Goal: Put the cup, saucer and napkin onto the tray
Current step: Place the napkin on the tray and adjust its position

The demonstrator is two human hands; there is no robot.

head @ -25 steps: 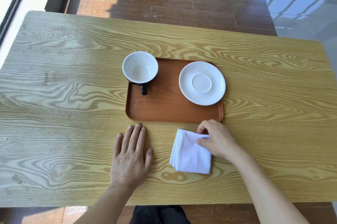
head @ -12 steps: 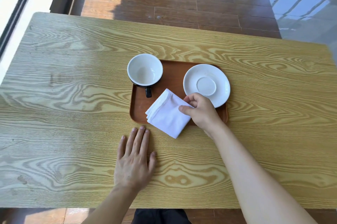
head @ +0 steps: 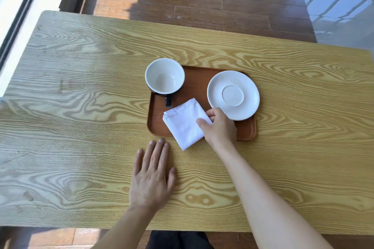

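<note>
a: your right hand (head: 219,129) was pinching the right corner of the folded white napkin (head: 183,122), thumb and fingers closed on the cloth. most of it lay over the brown tray (head: 245,134), between the cup's handle and the saucer, but the near corner hung past the tray's front rim, over the wooden table (head: 81,127).

b: and your left hand (head: 151,180) was flat on the table, palm down, fingers spread, gripping nothing, just in front of the tray. so what did you need to get right?

a: by my reading, you needed to carry the napkin a little farther in before letting go, so the whole square sat inside the rim. the bare patch of tray in front of the cup (head: 165,76) looked like the place for it.

b: you also had to mind the saucer (head: 233,95). your knuckles were just beside its near edge, and a nudge could have slid it, since its right side already reached over the tray's rim.

a: the cup and saucer looked placed. only the napkin remained.
</note>
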